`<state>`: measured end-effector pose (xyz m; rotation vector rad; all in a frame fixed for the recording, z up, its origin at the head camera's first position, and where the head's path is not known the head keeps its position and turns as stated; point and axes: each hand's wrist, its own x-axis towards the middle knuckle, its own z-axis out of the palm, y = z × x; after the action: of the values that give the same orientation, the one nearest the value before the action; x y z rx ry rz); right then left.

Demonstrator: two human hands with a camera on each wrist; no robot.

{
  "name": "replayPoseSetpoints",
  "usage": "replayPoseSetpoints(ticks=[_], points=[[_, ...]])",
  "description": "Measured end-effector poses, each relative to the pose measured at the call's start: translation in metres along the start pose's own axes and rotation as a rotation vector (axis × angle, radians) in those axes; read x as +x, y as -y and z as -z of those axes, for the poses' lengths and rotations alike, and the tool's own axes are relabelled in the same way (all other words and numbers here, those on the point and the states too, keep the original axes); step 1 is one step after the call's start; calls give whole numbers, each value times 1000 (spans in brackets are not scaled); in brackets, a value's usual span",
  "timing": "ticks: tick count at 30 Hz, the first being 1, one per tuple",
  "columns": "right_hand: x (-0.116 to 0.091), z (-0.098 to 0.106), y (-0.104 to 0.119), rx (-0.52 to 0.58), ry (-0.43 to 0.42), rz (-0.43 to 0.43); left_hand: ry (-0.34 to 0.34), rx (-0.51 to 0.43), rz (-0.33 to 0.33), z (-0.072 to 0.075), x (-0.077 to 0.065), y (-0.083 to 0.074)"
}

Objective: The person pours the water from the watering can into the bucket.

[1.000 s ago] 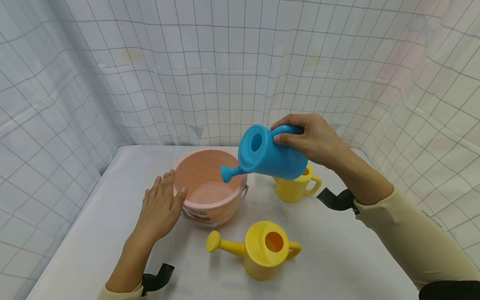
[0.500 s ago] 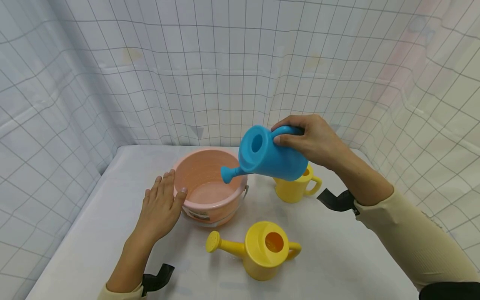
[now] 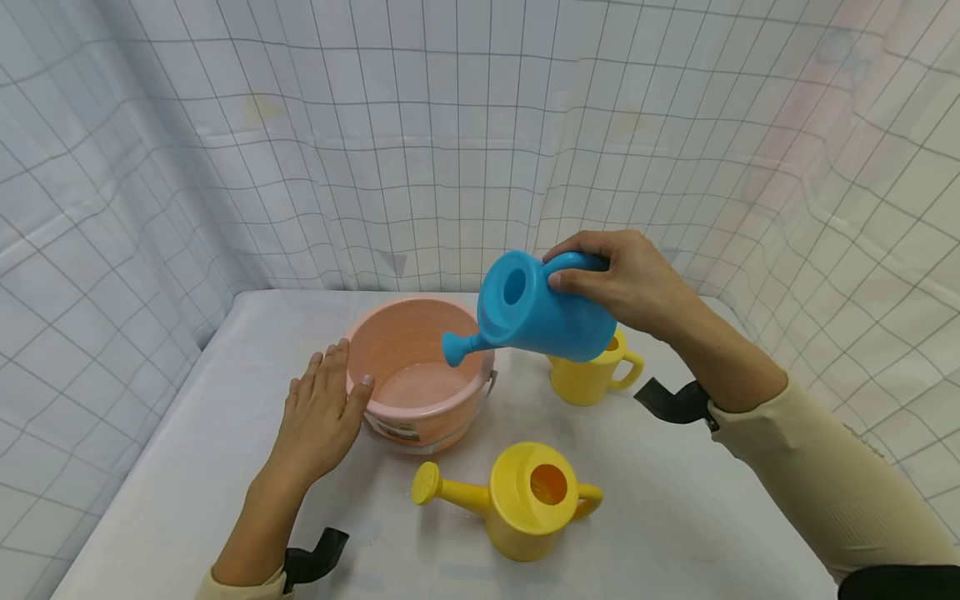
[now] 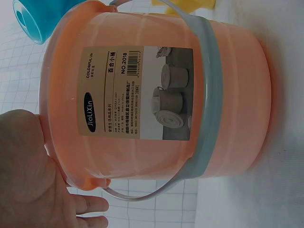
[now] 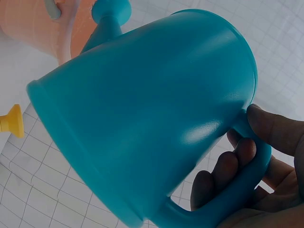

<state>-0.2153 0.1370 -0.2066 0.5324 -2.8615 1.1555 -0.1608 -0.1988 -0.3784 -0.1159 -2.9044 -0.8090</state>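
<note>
My right hand (image 3: 630, 279) grips the handle of a blue watering can (image 3: 555, 321), its fingers curled round it in the right wrist view. The can is tilted to the left, with its spout head over the right side of a pink bucket (image 3: 420, 411). No stream of water can be made out at the spout. With fingers straight, my left hand (image 3: 318, 417) rests against the bucket's left rim. In the left wrist view the bucket shows a printed label (image 4: 137, 92) and a grey carrying handle (image 4: 211, 90) hanging down its side.
A yellow watering can (image 3: 525, 500) stands in front of the bucket, its spout pointing left. A second yellow can (image 3: 588, 379) stands behind and below the blue one, partly hidden. White cloth covers the table (image 3: 675, 508); a checked curtain (image 3: 480, 150) surrounds it.
</note>
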Motion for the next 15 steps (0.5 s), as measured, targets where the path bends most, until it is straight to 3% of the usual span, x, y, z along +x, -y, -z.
replayPoseSetpoints(ticks=[15], points=[[1, 0, -1, 11, -5, -23, 0, 1, 3, 0, 0, 1]])
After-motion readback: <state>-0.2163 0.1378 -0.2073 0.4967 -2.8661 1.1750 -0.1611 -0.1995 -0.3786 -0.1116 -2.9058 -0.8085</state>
